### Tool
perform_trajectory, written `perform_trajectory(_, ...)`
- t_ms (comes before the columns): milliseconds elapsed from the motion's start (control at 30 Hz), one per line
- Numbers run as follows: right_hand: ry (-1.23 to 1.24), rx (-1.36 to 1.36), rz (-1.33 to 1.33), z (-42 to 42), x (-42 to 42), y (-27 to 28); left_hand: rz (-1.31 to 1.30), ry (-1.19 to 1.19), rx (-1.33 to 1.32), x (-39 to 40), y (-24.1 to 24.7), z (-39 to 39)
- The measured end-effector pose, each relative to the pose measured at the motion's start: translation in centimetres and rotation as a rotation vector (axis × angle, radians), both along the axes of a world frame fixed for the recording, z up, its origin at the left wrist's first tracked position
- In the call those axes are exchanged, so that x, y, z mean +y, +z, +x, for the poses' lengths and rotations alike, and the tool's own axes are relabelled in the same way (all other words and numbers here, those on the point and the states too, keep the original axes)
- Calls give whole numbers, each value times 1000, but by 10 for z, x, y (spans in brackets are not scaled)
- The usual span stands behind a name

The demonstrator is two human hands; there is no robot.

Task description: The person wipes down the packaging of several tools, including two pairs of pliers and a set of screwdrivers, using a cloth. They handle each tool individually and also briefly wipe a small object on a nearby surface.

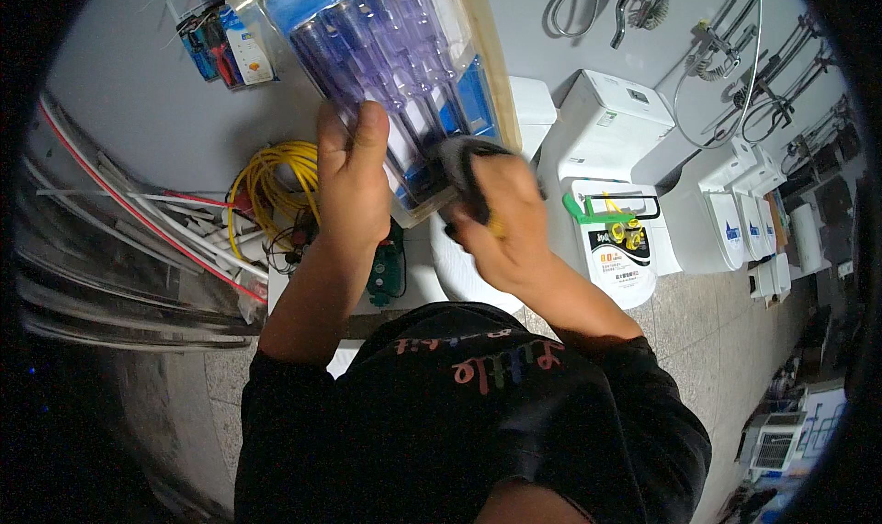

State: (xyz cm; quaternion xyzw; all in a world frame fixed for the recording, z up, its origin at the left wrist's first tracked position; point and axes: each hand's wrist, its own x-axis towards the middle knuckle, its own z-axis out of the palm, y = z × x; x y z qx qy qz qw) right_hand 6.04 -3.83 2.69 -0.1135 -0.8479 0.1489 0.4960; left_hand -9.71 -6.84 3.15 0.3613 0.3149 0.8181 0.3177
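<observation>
My left hand (358, 173) grips the lower left edge of a clear plastic blister pack of screwdrivers (406, 62), with its thumb over the front. The screwdrivers have translucent purple handles that lie towards the top of the pack, and their metal shafts point down. My right hand (506, 214) is closed around a dark, blurred object (468, 173) with a bit of yellow on it, held against or just in front of the pack's lower right part. Blur and my fingers hide what this object is.
Coiled yellow hose (265, 179) and white and red pipes (186, 231) lie at left. A green tool (387, 269) sits below the pack. White toilets (613, 124) line the wall at right, one bearing a green-handled hacksaw (592, 210). Shower fittings (641, 0) and packaged pliers (220, 52) hang above.
</observation>
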Motion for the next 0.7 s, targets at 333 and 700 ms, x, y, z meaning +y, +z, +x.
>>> perform_trajectory(333, -162, -439, 45, -9, 5, 0, 51, 33, 130, -4, -9, 6)
perform_trajectory(700, 86, 36, -203, 8, 25, -17, 16, -19, 35, -2, -18, 0)
